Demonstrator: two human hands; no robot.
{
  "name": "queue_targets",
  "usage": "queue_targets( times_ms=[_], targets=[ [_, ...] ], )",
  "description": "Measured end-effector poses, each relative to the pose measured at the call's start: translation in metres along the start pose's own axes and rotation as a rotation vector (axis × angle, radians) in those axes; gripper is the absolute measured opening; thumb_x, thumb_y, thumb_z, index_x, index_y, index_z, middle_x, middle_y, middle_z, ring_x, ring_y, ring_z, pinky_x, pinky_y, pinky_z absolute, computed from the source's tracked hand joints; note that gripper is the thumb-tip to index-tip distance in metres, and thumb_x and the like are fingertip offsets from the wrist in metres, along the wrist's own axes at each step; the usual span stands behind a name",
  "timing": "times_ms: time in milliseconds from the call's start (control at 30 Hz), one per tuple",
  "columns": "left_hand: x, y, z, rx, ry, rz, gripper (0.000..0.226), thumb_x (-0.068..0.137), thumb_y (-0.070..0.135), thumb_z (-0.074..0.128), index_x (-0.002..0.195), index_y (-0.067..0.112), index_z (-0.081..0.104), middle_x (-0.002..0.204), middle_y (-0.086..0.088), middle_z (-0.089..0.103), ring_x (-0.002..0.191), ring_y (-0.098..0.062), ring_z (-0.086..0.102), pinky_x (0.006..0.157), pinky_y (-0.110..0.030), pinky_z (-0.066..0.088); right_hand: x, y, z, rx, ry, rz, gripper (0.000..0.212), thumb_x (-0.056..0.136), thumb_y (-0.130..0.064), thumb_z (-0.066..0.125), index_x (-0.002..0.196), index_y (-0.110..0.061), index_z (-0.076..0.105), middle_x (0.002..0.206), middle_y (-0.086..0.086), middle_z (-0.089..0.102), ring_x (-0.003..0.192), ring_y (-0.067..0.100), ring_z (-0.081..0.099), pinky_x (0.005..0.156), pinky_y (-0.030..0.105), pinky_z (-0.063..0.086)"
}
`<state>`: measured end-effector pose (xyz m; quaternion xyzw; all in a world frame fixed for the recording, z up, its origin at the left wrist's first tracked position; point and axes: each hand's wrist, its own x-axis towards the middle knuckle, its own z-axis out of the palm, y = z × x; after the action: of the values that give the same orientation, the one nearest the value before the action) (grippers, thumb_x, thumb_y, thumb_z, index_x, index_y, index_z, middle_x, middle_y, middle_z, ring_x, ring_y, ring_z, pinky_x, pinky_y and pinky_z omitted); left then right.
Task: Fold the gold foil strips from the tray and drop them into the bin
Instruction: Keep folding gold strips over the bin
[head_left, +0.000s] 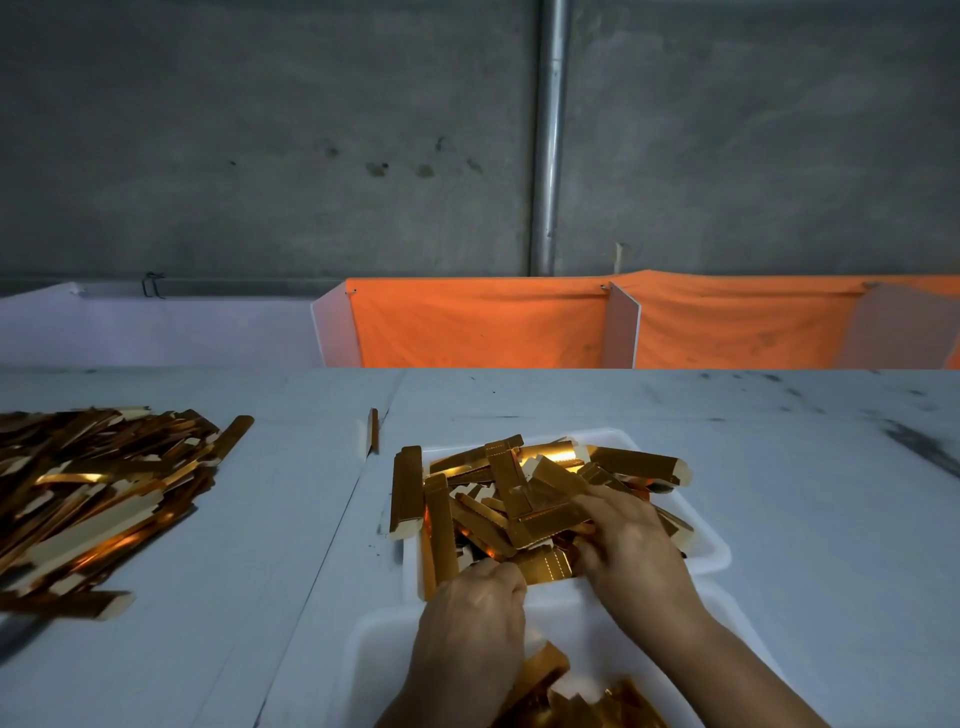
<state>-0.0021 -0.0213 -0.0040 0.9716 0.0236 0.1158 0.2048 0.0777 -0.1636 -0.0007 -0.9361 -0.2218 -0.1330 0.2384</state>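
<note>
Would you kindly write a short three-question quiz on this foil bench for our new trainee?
1. True or false: both hands are in the white tray of gold strips.
2. The big loose heap of strips lies on the table to the person's: A) left B) right C) far side of the tray.
3. What colour is the cloth hanging behind the table?

Key: 1 true: left hand and right hand work a strip there. 2 A. 3 orange.

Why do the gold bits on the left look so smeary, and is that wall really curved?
Head view: the loose pile of gold strips at the left edge is smeared, probably by motion blur or the lens edge, while the strips in the white tray look sharper. Head view: dim light overall, with bright orange glints on the foil. Head view: the wide-angle lens bends the table edge and orange cloth.
</note>
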Motion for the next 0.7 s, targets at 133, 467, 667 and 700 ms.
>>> queue_targets(
  times_ms=[133,467,667,700],
  targets=[
    [-0.002,-0.009,0.001,-0.084,0.073,0.043,0.03,0.101,0.031,0.035,0.122,0.028,0.056,0.122,0.013,0.055,0.102,0.002,0.049,0.082,-0.005,0.036,0.023,-0.013,0.009,-0.129,-0.186,-0.004,0.055,0.096,-0.017,0.053,0.146,-0.029,0.034,0.155,-0.008,0.03,0.147,0.015,0.013,0.114,0.034,0.028],
    [-0.001,-0.012,0.005,-0.206,0.073,0.039,0.026,0.098,0.037,0.041,0.119,0.032,0.055,0.119,0.017,0.054,0.099,0.004,0.045,0.077,0.0,0.033,0.041,-0.019,-0.007,-0.333,-0.214,0.015,0.035,0.093,-0.015,0.057,0.125,-0.03,0.053,0.122,0.001,0.057,0.108,0.019,0.054,0.086,0.031,0.049],
    [-0.005,0.002,-0.001,-0.5,0.107,-0.032,0.035,0.097,0.037,0.046,0.131,0.041,0.044,0.121,0.028,0.051,0.102,0.015,0.049,0.073,0.005,0.034,0.012,-0.017,-0.037,0.354,-0.012,0.083,0.017,0.096,-0.027,0.056,0.108,-0.035,0.063,0.086,-0.013,0.067,0.083,0.006,0.062,0.067,0.018,0.046],
    [-0.005,0.006,-0.003,-0.622,0.105,-0.035,0.034,0.096,0.036,0.048,0.13,0.043,0.045,0.121,0.03,0.052,0.101,0.017,0.05,0.074,0.004,0.037,0.005,-0.019,-0.044,0.492,-0.053,0.096,0.014,0.095,-0.026,0.057,0.102,-0.037,0.063,0.081,-0.013,0.069,0.08,0.004,0.065,0.064,0.016,0.048]
  ],
)
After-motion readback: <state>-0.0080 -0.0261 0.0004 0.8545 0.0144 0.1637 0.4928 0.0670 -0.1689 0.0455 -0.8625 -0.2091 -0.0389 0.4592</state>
